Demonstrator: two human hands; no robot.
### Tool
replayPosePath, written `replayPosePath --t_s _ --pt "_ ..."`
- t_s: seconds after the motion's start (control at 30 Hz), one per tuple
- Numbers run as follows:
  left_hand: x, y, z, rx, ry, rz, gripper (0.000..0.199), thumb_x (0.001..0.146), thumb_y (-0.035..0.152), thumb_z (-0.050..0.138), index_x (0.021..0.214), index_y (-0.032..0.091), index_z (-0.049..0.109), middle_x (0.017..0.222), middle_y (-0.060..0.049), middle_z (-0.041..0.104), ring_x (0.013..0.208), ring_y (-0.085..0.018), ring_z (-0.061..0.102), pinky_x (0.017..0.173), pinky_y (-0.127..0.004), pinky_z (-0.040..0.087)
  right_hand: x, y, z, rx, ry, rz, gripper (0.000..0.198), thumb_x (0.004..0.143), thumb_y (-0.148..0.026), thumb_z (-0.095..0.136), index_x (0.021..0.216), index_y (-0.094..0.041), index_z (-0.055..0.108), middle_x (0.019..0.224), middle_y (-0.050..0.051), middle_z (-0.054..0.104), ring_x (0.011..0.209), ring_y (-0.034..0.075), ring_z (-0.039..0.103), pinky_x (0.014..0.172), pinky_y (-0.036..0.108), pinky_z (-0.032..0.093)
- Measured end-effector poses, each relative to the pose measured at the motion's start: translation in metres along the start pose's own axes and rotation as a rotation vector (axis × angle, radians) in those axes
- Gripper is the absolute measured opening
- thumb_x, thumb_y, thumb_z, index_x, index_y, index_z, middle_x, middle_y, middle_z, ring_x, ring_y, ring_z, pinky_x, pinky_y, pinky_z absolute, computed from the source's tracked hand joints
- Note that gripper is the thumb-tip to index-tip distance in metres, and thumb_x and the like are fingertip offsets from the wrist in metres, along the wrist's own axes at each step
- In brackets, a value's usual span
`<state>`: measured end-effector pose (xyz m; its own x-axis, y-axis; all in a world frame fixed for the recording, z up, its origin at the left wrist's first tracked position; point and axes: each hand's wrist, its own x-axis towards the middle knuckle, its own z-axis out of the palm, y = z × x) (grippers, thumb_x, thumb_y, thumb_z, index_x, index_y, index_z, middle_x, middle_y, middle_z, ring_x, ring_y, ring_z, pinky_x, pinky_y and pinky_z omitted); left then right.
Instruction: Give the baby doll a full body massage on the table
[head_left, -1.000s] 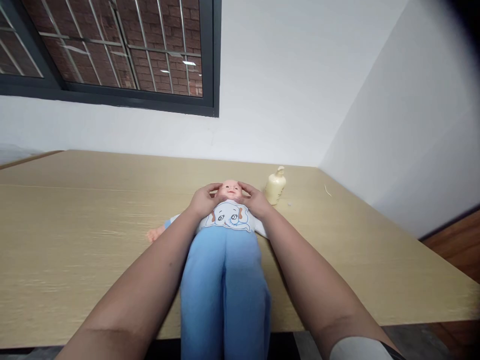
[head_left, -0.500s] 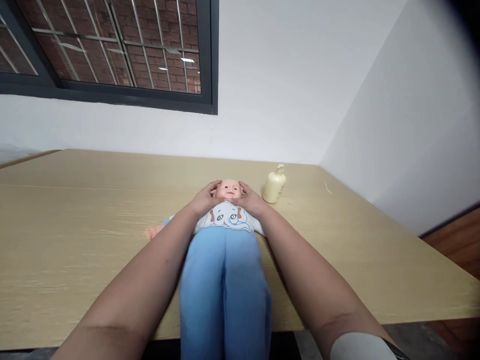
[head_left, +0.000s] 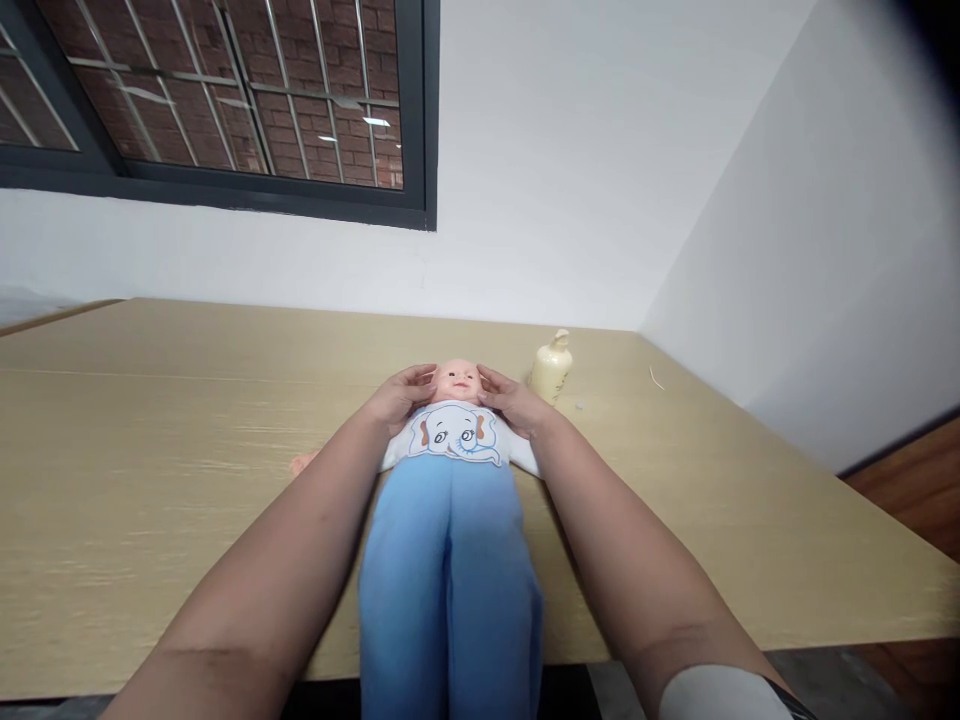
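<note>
A baby doll (head_left: pixel 450 560) lies on its back on the table, head away from me. It wears light blue trousers and a white top with an elephant face (head_left: pixel 454 436) on it. My left hand (head_left: pixel 405 393) rests at the left side of the doll's head (head_left: pixel 457 380), fingers stretched and apart, thumb side by the cheek. On the other side, my right hand (head_left: pixel 513 398) touches the head the same way, fingers spread beside the cheek and temple. Past my left forearm, one small doll hand (head_left: pixel 301 462) shows. The ends of the doll's legs are out of frame.
A cream pump bottle (head_left: pixel 551 370) stands just beyond my right hand. Farther right, a thin pale strip (head_left: pixel 656 378) lies on the wooden table (head_left: pixel 165 480). A white wall and a barred window (head_left: pixel 247 90) are behind the table.
Both hands have drawn outward from the doll's chin, the left one leftward and the right one rightward. The thumbs moved from below the mouth to the cheeks. The doll stays in place.
</note>
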<state>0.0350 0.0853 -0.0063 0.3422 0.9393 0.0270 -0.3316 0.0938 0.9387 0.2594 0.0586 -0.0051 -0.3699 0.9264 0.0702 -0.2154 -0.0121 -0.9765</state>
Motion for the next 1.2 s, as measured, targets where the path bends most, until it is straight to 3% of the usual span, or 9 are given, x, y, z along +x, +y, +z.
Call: replayPosePath --t_s 0.17,0.33,0.43,0.6,0.83,1.0,1.2 --pt "0.002 -0.005 0.002 0.005 0.011 0.006 0.059 0.064 0.03 0.087 0.117 0.018 0.065 0.122 -0.015 0.066 0.102 -0.03 0.069 0.087 -0.044 0.056 0.001 0.005 0.002 -0.006 0.124 0.022 0.076 0.077 -0.045 0.078 0.143 -0.025 0.046 0.139 0.011 0.06 0.122 0.028 0.061 0.104 0.047 0.05" --pt "0.004 -0.009 0.005 0.236 0.031 0.0 0.086 0.056 0.029 0.093 0.134 0.026 0.055 0.128 -0.015 0.061 0.108 -0.032 0.066 0.085 -0.042 0.057 0.004 0.008 0.009 -0.281 0.216 0.013 0.1 0.065 -0.042 0.088 0.15 -0.029 0.036 0.145 0.012 0.053 0.118 0.032 0.063 0.098 0.047 0.053" --pt "0.004 -0.008 0.006 0.359 0.042 0.0 0.095 0.056 0.033 0.093 0.139 0.027 0.049 0.127 -0.015 0.061 0.112 -0.033 0.064 0.085 -0.041 0.057 0.004 0.005 0.014 -0.323 0.23 -0.016 0.098 0.061 -0.041 0.089 0.146 -0.028 0.042 0.146 0.012 0.052 0.118 0.032 0.063 0.096 0.045 0.055" --pt "0.002 -0.005 0.008 0.338 0.007 0.006 0.093 0.056 0.028 0.092 0.138 0.026 0.048 0.126 -0.014 0.061 0.11 -0.032 0.065 0.084 -0.039 0.057 0.001 0.0 0.017 -0.256 0.119 -0.051 0.086 0.064 -0.034 0.087 0.14 -0.025 0.048 0.14 0.011 0.058 0.114 0.028 0.065 0.09 0.038 0.057" --pt "0.001 -0.003 0.006 0.093 0.056 -0.035 0.079 0.054 0.013 0.084 0.126 0.02 0.052 0.129 -0.016 0.06 0.104 -0.031 0.068 0.084 -0.042 0.056 0.002 0.001 0.011 0.003 0.029 -0.03 0.075 0.06 -0.013 0.082 0.13 -0.027 0.058 0.126 0.005 0.068 0.107 0.026 0.068 0.082 0.032 0.058" --pt "0.005 -0.004 -0.002 0.072 0.118 -0.042 0.076 0.06 0.014 0.076 0.129 0.018 0.046 0.114 -0.015 0.068 0.099 -0.029 0.07 0.084 -0.043 0.056 0.003 0.002 0.008 0.075 0.104 0.008 0.072 0.061 -0.013 0.077 0.13 -0.024 0.059 0.116 0.007 0.072 0.103 0.027 0.07 0.081 0.033 0.058" --pt "0.002 -0.005 0.006 0.21 0.082 0.01 0.078 0.057 0.023 0.087 0.128 0.022 0.053 0.134 -0.015 0.058 0.108 -0.03 0.066 0.084 -0.039 0.056 0.001 0.004 0.012 -0.207 0.221 -0.012 0.096 0.065 -0.034 0.086 0.148 -0.025 0.04 0.144 0.012 0.054 0.119 0.029 0.063 0.096 0.041 0.055"
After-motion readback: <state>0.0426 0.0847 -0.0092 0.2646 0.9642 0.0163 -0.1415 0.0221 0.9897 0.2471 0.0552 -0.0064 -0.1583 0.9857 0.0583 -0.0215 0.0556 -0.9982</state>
